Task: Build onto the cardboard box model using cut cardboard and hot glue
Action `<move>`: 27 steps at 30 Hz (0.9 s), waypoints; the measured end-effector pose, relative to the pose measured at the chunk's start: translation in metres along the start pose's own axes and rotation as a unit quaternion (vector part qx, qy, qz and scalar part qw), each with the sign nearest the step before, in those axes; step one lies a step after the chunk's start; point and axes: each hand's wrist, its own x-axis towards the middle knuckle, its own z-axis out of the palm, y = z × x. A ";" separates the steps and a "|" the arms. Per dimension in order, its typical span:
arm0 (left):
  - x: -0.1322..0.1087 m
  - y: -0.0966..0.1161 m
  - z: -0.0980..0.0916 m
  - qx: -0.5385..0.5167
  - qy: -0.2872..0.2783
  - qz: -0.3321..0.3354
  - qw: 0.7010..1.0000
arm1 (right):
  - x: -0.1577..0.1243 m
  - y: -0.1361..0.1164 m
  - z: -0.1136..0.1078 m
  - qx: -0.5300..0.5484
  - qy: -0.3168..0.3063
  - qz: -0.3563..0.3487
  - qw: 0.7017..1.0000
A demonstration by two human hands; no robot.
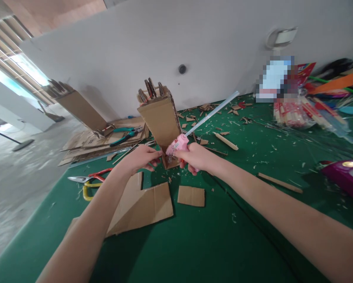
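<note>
A pink hot glue gun [180, 143] is in my right hand [194, 158], a long clear glue stick [213, 113] jutting from its back end. Its nozzle points at the base of an upright cardboard structure [161, 118] with a hollow column and torn strips on top. At the structure's low left edge, my left hand [144, 158] pinches the cardboard between thumb and fingers. Just below the hands lie a small cardboard rectangle [191, 196] and a larger cut cardboard sheet [147, 208], partly behind my left forearm.
Red-and-yellow-handled snips [91, 180] and teal pliers [126, 134] lie to the left. A second cardboard structure [79, 110] leans on stacked cardboard [73, 146]. On the right are wooden sticks [226, 140], packaged supplies [294, 112], a phone and a purple device [346, 177]. Scraps litter the green table.
</note>
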 end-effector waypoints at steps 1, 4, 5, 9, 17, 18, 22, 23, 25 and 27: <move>0.000 0.000 0.000 -0.002 0.000 -0.001 1.000 | 0.003 0.000 0.002 0.007 0.002 -0.003 1.000; 0.000 -0.001 0.000 -0.008 -0.004 -0.001 1.000 | 0.005 -0.001 0.004 0.003 0.007 -0.002 1.000; 0.000 -0.001 0.000 -0.009 -0.005 0.001 1.000 | 0.005 -0.002 0.003 -0.007 0.003 0.005 1.000; -0.001 -0.001 0.000 -0.007 -0.003 0.007 1.000 | -0.004 -0.006 0.000 -0.049 -0.030 0.043 0.997; -0.002 0.002 0.000 -0.004 -0.008 0.000 1.000 | -0.019 -0.004 -0.004 -0.048 -0.082 0.038 0.995; -0.001 0.001 0.000 -0.006 -0.010 0.002 1.000 | -0.020 -0.005 -0.005 -0.050 -0.085 0.038 0.994; 0.001 -0.002 0.000 -0.006 -0.011 0.001 1.000 | -0.026 -0.007 -0.006 -0.074 -0.095 0.042 0.992; 0.001 -0.002 0.000 -0.006 -0.009 0.000 1.000 | -0.027 -0.008 -0.007 -0.081 -0.094 0.041 0.991; 0.000 -0.001 0.000 -0.007 -0.007 -0.001 1.000 | -0.029 -0.009 -0.008 -0.090 -0.084 0.033 0.992; 0.000 -0.001 -0.001 -0.004 -0.006 0.000 1.000 | -0.028 -0.008 -0.009 -0.091 -0.067 0.026 0.993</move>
